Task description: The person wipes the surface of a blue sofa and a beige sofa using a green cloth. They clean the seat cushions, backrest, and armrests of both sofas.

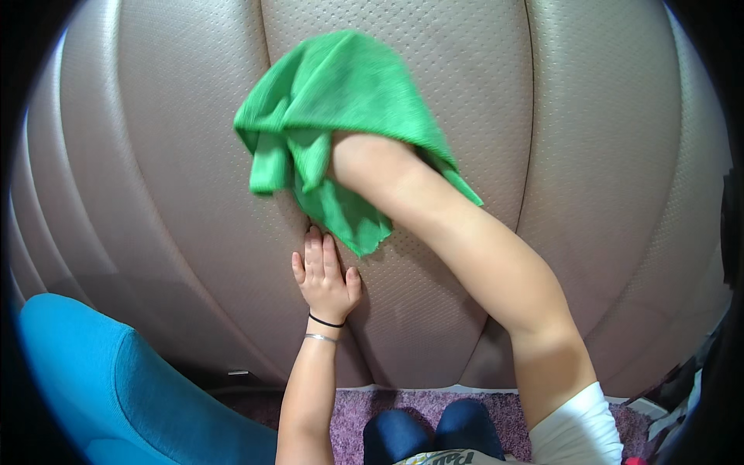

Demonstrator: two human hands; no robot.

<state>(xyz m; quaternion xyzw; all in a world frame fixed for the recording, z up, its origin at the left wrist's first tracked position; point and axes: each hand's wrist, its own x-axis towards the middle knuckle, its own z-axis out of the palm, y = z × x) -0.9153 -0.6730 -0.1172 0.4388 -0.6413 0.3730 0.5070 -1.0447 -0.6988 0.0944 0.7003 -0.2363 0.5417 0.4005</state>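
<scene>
A bright green cloth (360, 87) drapes over my right hand and hides its fingers. Part of it hangs below the wrist, against the padded panel. Its ribbed fabric is folded and slightly blurred. My right arm reaches diagonally up and left to it. Beneath the cloth's lower corner, my left hand (326, 285) rests palm down on the panel, thumb and little finger spread, holding nothing. A black band and a thin silver bracelet circle that wrist. The panel (581, 145) is beige, leather-like upholstery, with tiny perforations and long seams running up and down.
At the lower left stands a blue fabric-covered piece of furniture (168, 383) with a rounded edge. Purple shaggy carpet (349, 418) lies along the panel's foot. My knees (401, 433), in dark blue trousers, are close to the panel. Pale items (657, 410) at the lower right are unclear.
</scene>
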